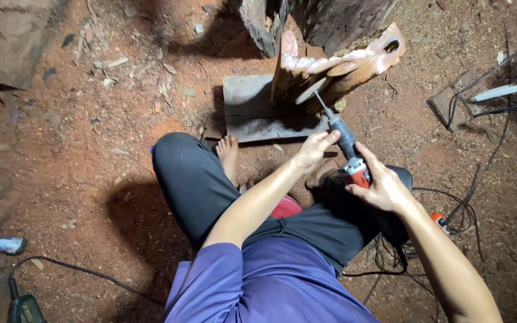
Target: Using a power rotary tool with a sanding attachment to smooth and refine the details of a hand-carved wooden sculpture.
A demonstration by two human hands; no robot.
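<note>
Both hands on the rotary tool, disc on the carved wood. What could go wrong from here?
1. The spinning disc could kick back toward the left hand, which grips near the front of the tool.
2. A bare foot lies close below the carved wood.
3. Cables beside the right hand might snag.

The grinder's (349, 157) rear hides under the right hand (381, 186); its disc (310, 91) blurs against the wood (336, 66); beyond the wood, a log (324, 18) leaves the frame.

No packages or signs (seemingly).
</note>
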